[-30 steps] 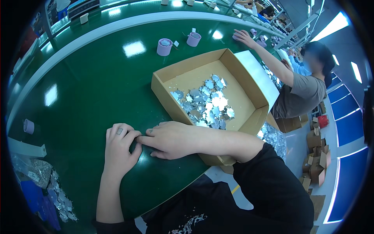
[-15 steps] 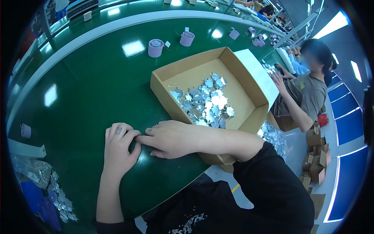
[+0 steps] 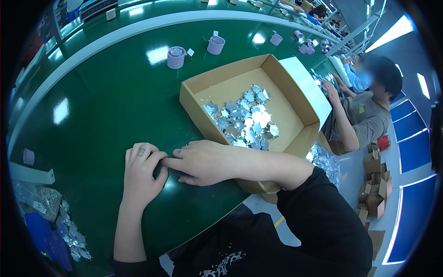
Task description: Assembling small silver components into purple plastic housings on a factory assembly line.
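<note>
My left hand (image 3: pixel 142 171) rests low over the green work surface (image 3: pixel 104 124), fingers curled and the thumb bent toward the index finger. Touching it at the fingertips is my right hand (image 3: pixel 197 162), palm down, its index finger reaching to the left hand's finger and the rest folded. Anything pinched between them is hidden. Just beyond my right forearm stands an open cardboard box (image 3: pixel 291 104), tilted to the view. Inside it lies a loose heap of shiny, star-edged metal pieces (image 3: pixel 242 115).
Short lilac cylinders (image 3: pixel 176 58) stand along the far side, another (image 3: pixel 28 157) at the far left. Near left lie more metal pieces (image 3: pixel 74 237), a clear bag (image 3: pixel 48 203) and blue material (image 3: pixel 39 231). A co-worker (image 3: pixel 364 111) sits at right, near stacked cartons (image 3: pixel 376 198).
The nearer lilac cylinders have shifted a little to the left. The co-worker's head has moved right and lower. My hands have barely moved.
</note>
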### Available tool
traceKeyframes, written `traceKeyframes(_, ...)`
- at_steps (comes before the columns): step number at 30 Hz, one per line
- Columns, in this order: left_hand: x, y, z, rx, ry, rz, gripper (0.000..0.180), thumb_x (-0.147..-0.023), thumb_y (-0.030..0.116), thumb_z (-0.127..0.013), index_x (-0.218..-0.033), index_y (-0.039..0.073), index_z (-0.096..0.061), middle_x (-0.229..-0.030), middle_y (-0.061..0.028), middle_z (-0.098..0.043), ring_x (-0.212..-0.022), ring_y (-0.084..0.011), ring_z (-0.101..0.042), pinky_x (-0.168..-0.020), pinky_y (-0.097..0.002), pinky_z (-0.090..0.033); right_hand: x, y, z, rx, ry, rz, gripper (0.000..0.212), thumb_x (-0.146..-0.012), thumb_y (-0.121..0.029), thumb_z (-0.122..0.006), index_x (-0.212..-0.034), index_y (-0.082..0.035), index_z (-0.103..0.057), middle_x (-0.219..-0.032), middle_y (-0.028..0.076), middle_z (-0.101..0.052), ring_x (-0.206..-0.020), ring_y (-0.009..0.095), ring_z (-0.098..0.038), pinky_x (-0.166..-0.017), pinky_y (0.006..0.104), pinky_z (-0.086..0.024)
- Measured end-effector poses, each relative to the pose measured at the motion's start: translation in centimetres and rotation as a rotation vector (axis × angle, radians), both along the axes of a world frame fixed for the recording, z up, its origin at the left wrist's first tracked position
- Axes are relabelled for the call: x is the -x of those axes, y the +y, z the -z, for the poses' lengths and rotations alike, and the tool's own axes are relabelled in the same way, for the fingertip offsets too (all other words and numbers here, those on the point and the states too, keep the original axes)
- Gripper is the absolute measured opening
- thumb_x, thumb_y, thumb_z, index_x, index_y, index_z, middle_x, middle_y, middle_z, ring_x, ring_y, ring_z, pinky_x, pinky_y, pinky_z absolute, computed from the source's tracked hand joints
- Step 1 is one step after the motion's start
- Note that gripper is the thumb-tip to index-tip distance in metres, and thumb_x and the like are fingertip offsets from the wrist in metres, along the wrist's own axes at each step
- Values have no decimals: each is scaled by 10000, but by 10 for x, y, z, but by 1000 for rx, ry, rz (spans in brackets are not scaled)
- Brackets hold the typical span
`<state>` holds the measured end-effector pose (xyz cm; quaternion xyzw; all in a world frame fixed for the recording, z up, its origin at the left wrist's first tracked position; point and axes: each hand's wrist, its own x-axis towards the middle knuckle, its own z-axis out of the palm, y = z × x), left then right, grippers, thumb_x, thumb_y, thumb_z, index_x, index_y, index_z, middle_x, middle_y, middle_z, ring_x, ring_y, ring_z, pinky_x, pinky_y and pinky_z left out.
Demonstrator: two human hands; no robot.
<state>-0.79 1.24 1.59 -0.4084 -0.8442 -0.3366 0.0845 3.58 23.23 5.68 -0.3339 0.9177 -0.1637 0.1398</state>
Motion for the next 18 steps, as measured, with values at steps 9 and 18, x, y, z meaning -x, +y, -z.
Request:
traceKeyframes(9, 0, -1, -1, 24, -9, -9, 195, -787, 48, -763, -971, 75, -705, -1003, -53, -625, -1073, -274, -587, -928, -425, -439, 0, 0, 1, 2, 22, -3, 551, -956, -278, -710, -1420, -50, -521, -1120, 179, -680, -904, 379, -696, -835, 471, -565)
traceKeyframes(18, 0, 0, -1, 13, -3, -6, 194, -785, 49, -764, -968, 73, -703, -1008, -54, -630, -1072, -275, -590, -932, -428, -440, 0, 0, 0, 0, 16, 2, 547, -956, -279, -711, -1416, -55, -518, -1124, 176, -679, -914, 387, -698, -833, 482, -569)
